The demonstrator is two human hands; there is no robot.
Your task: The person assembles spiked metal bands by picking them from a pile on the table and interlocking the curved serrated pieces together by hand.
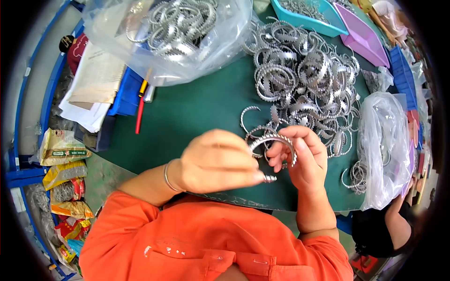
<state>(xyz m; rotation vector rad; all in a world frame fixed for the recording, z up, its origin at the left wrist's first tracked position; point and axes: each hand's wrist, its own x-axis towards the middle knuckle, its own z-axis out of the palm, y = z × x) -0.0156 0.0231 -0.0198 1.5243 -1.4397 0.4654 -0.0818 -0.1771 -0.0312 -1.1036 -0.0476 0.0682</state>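
My left hand (218, 161), with a thin bracelet on its wrist, has its fingers pressed together at the left side of a curved, toothed metal band (273, 137). Part of the band is hidden behind those fingers, and a short toothed end shows below them. On the band's right side, my right hand (307, 157) grips it between thumb and fingers. Just beyond the hands a large heap of similar toothed metal bands (300, 70) lies on the green table (173, 112). Some loose bands lie close behind my right hand.
A clear plastic bag of bands (187, 42) lies at the back left, near a red pen (139, 116) and papers (91, 84). Teal (323, 21) and purple (361, 35) trays stand behind. Another plastic bag (384, 145) is at right. A person in black (379, 229) is at lower right.
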